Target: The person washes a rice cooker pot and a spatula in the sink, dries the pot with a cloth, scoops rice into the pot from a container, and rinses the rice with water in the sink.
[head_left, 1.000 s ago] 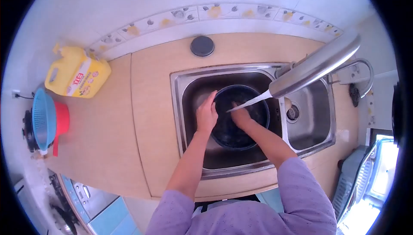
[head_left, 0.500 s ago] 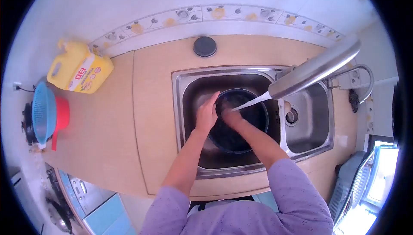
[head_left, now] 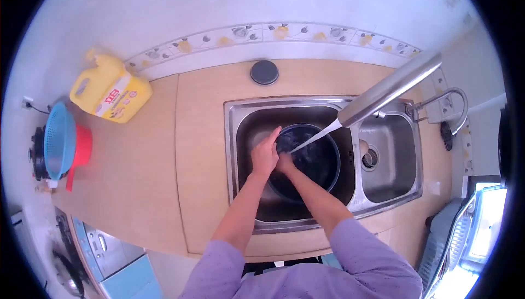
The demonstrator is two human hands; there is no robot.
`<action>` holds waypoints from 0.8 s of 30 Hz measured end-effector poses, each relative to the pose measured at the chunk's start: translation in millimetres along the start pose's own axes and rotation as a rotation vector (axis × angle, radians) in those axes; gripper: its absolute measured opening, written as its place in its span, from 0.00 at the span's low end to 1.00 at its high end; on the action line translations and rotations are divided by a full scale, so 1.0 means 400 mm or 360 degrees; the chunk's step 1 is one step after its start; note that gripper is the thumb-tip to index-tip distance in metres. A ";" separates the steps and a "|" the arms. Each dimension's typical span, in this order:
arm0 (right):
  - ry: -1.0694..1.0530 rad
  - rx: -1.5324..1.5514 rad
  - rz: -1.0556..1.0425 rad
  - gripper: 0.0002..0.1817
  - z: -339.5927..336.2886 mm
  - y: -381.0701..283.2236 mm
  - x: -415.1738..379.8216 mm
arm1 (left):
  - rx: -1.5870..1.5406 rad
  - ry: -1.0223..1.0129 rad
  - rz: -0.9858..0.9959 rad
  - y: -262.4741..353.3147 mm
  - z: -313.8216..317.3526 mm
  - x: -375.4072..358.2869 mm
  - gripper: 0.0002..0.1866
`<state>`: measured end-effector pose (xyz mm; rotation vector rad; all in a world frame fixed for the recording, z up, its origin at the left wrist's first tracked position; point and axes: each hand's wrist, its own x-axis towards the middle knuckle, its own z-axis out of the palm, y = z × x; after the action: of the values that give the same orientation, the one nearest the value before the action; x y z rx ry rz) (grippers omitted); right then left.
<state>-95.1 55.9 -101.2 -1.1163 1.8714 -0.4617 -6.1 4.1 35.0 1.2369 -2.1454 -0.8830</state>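
A dark round pot [head_left: 314, 165] with a bluish rim sits in the larger basin of the steel sink [head_left: 236, 189]. Water pours into it from the thick metal faucet [head_left: 391, 88]. At the pot's left rim, my left hand [head_left: 264, 155] holds the edge, fingers pointing up and away from me. Just right of it, my right hand [head_left: 284, 162] is inside the pot near where the stream lands. Its fingers are smeared and partly hidden, so what they hold cannot be seen.
The smaller basin [head_left: 388, 181] with a drain lies right. On the counter [head_left: 136, 189] stand a yellow jug [head_left: 112, 91], a blue colander [head_left: 59, 140] with a red container [head_left: 82, 146], and a round dark lid [head_left: 264, 72]. A dish rack [head_left: 448, 233] is at lower right.
My right hand has shifted left inside the pot, closer to my left hand. The left hand keeps its place at the rim. The camera view has tilted slightly.
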 end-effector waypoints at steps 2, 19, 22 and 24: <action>0.0542 0.0610 0.0364 0.18 -0.054 -0.048 -0.005 | 0.0019 -0.0037 -0.0039 0.004 -0.002 -0.001 0.27; 0.0329 0.0480 -0.0685 0.07 -0.107 -0.179 -0.233 | -0.2286 -0.0078 -0.1369 -0.030 -0.086 -0.088 0.50; -0.0349 -0.0155 -0.0553 0.11 -0.208 -0.042 -0.357 | -0.1887 -0.0169 -0.1223 -0.030 -0.069 -0.089 0.44; -0.0490 -0.0732 -0.0458 0.11 -0.307 -0.054 -0.391 | -0.1243 0.0019 -0.0705 -0.072 -0.024 -0.096 0.24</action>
<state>-154.0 162.0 57.8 -1.6722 1.5873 -0.0020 34.0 24.5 16.2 1.2659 -1.2770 -1.6760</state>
